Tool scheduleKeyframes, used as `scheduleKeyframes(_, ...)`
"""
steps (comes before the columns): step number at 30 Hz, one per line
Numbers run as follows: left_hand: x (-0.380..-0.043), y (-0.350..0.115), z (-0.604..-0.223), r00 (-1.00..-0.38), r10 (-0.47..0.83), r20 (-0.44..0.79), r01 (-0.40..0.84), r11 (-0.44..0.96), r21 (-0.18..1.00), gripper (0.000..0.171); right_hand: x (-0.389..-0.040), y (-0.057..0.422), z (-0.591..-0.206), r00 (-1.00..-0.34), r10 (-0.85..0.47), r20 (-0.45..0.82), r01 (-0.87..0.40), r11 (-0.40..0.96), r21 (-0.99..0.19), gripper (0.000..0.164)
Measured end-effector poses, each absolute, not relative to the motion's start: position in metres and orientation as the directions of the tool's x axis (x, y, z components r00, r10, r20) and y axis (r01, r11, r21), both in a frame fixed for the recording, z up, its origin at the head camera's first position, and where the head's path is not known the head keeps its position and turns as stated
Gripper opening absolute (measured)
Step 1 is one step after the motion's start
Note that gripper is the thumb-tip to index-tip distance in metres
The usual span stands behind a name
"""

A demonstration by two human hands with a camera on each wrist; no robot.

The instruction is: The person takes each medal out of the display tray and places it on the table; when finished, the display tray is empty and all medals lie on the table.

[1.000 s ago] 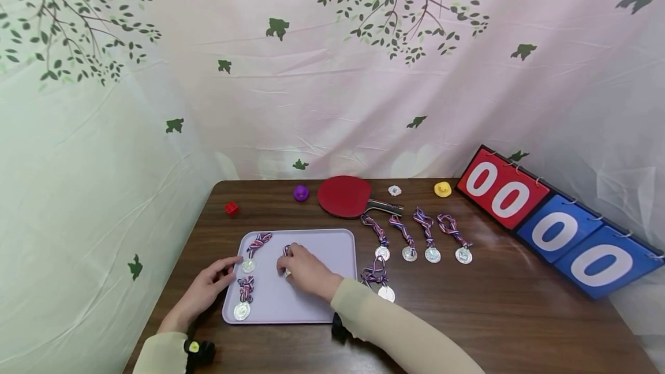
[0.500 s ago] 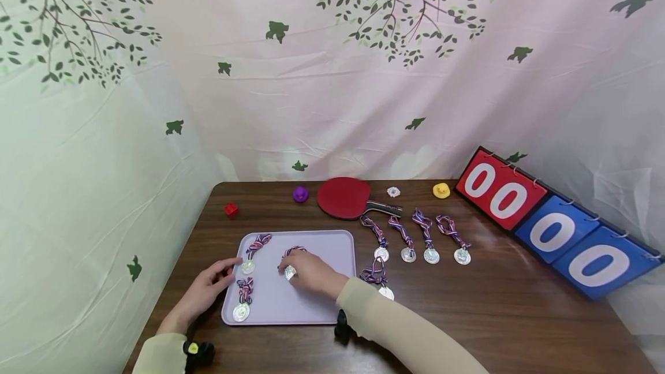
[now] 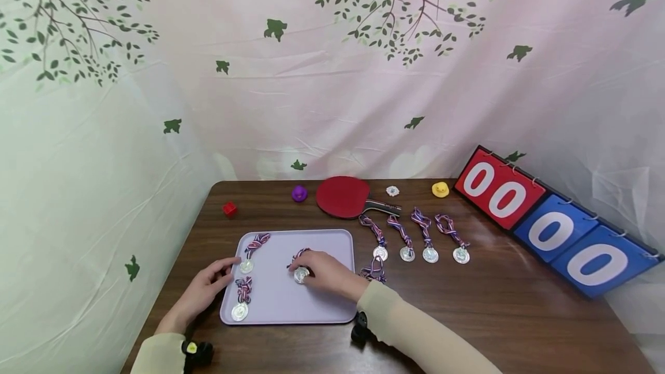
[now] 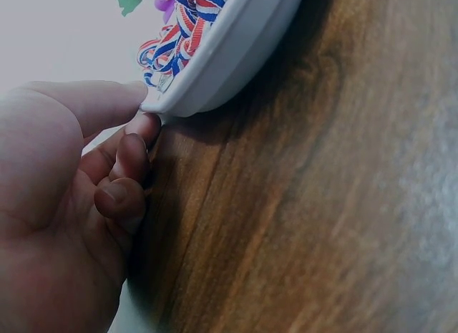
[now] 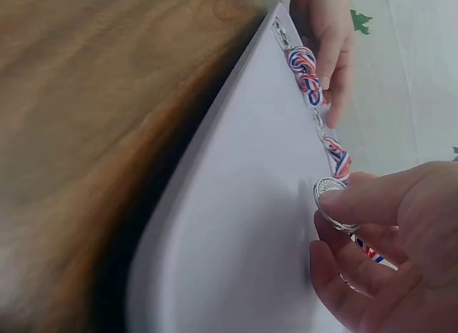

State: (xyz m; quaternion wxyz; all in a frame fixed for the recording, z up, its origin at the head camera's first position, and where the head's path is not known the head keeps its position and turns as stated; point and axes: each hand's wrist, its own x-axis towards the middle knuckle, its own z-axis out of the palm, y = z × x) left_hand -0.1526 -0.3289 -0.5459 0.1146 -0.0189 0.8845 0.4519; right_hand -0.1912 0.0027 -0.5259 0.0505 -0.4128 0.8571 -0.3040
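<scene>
A round silvery medal (image 3: 301,275) with a raised edge is pinched in the right grip (image 3: 328,270), tilted over the pale lilac tray (image 3: 283,306); its red, white and blue ribbon (image 5: 368,249) is partly hidden. The tray, rectangular with rounded corners, lies on the table (image 3: 467,316), its left edge held in the left grip (image 3: 204,288).

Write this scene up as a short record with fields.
Left hand: pinches the left rim of the tray
Right hand: holds a silver medal over the tray
Lying on tray: two medals, left side
Right of tray: five medals, one partly hidden by the sleeve
Far edge: red paddle, yellow duck
Scoreboard: all zeros
</scene>
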Motion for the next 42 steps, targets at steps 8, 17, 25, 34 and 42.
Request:
scheduleKeyframes(8, -0.153, -0.330, -0.551, -0.976, 0.071, -0.206, -0.123, 0.601, 0.790, 0.037, -0.185, 0.036, -0.519, -0.705, -0.688, 0.174, -0.615, 0.469, -0.634, 0.029)
scheduleKeyframes(17, -0.154, -0.331, -0.551, -0.975, 0.075, -0.211, -0.123, 0.608, 0.785, 0.038, -0.179, 0.076, -0.511, -0.788, -0.604, 0.118, -0.471, 0.469, -0.748, 0.035)
scheduleKeyframes(25, -0.154, -0.330, -0.549, -0.975, 0.063, -0.213, -0.133, 0.605, 0.785, 0.038, -0.170, 0.105, -0.508, -0.796, -0.584, 0.157, -0.486, 0.464, -0.741, 0.034)
scheduleKeyframes(34, -0.153, -0.331, -0.549, -0.977, 0.068, -0.203, -0.121, 0.605, 0.787, 0.037, -0.161, 0.147, -0.509, -0.824, -0.522, 0.219, -0.496, 0.481, -0.723, 0.038)
scheduleKeyframes(42, -0.152, -0.332, -0.553, -0.982, 0.079, -0.173, -0.090, 0.607, 0.789, 0.036, -0.149, 0.189, -0.512, -0.862, -0.460, 0.213, -0.457, 0.526, -0.717, 0.034)
